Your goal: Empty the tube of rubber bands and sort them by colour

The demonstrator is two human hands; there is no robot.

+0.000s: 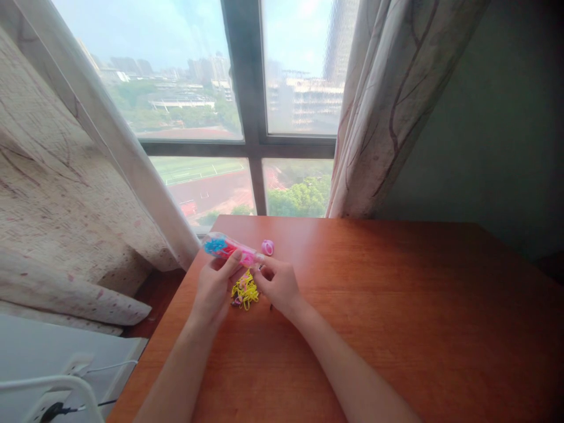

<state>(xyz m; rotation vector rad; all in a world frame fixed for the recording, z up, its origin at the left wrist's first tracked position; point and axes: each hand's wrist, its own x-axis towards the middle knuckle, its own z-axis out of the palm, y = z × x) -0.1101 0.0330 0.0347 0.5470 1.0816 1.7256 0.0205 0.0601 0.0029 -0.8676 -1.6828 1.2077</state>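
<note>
A clear, bottle-shaped container (215,245) with blue, red and pink bands inside lies tilted between my hands. My left hand (215,282) is closed around its middle, thumb on top. At the container's right end, the fingers of my right hand (279,285) pinch its narrow neck. Under my hands, a loose pile of yellow rubber bands (245,291), with some darker and pinkish ones, lies on the table. Just beyond my right hand sits a small pink cap (267,247), apart from the container.
The brown wooden table (374,329) reaches far to the right. Its left edge is close to my left forearm. Behind it stand a window (253,117) and patterned curtains (379,106). Plugs and a white cable (57,382) are at lower left.
</note>
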